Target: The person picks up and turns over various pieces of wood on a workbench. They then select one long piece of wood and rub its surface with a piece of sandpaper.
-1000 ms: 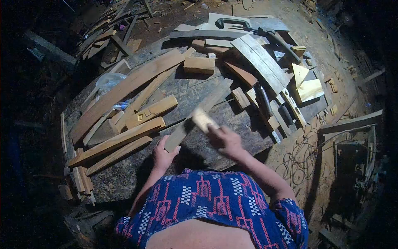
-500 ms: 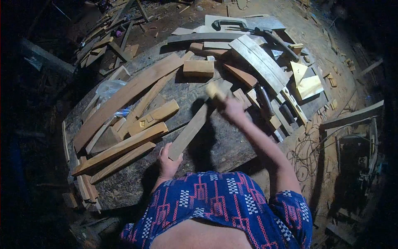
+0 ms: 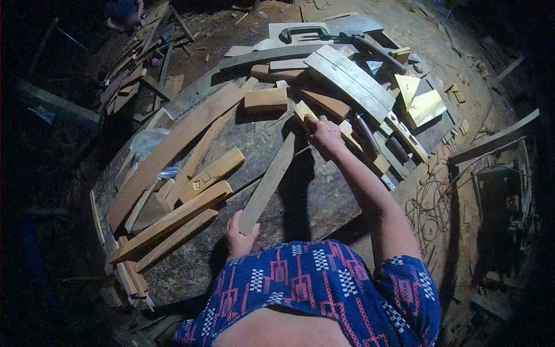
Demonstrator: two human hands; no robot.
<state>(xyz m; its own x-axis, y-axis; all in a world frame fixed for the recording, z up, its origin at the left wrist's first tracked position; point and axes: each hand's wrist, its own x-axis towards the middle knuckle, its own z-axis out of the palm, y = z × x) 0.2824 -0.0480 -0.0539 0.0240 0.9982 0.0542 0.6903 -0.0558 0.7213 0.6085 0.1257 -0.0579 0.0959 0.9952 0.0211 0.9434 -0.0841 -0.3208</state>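
Note:
My left hand [image 3: 239, 236] grips the near end of a long, flat wooden board [image 3: 267, 184], fingers wrapped round its left side. The board slants away from my body over the dark workbench [image 3: 231, 266], and its far end is close to my right hand [image 3: 325, 136]. In that hand is a pale wooden block [image 3: 302, 112], held by its near end with the fingers curled round it. A reddish wedge of wood [image 3: 325, 104] lies just beyond the right hand.
Left on the bench are a long curved plank [image 3: 173, 153] and a mortised piece [image 3: 213, 172]. A brown block [image 3: 265, 100], a C-clamp [image 3: 300, 33] and a wide pale board [image 3: 350, 84] lie farther back. Tangled cable [image 3: 430, 214] covers ground at right. A person [image 3: 126, 14] is at upper left.
My right hand has moved off the board with the pale block and is no longer blurred. The board's far end has swung left and nearer to me. The view has shifted slightly.

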